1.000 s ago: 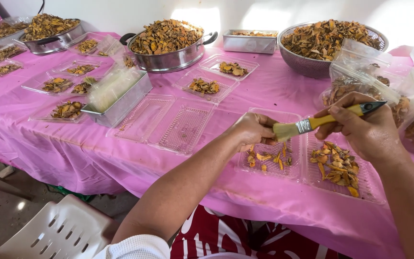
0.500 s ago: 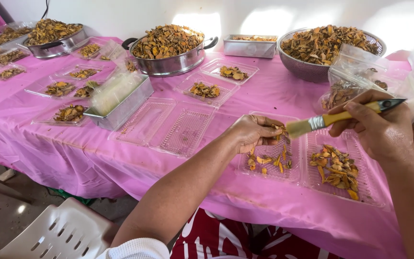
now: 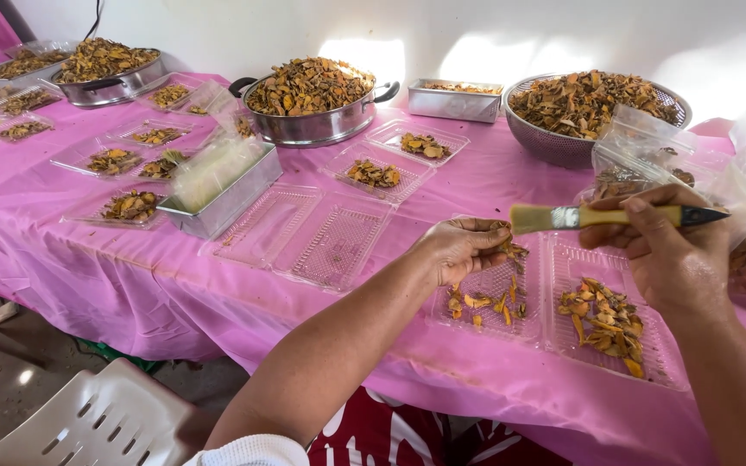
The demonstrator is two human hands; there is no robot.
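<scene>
Fingers (image 3: 485, 231) of the left hand (image 3: 459, 250) curl closed on a few dried orange slices (image 3: 511, 250), held just above the left half of a clear hinged tray (image 3: 563, 259) on the pink-covered desk (image 3: 131, 259). Right hand (image 3: 671, 250), beside them, grips a yellow-handled brush (image 3: 602, 217) held level, its bristles pointing toward the left fingers and just above them. Loose slices (image 3: 606, 312) lie in the tray half below the right fingers. Beyond both hands stand a mesh bowl (image 3: 554, 138) and a steel pan (image 3: 304, 128), both heaped with slices.
</scene>
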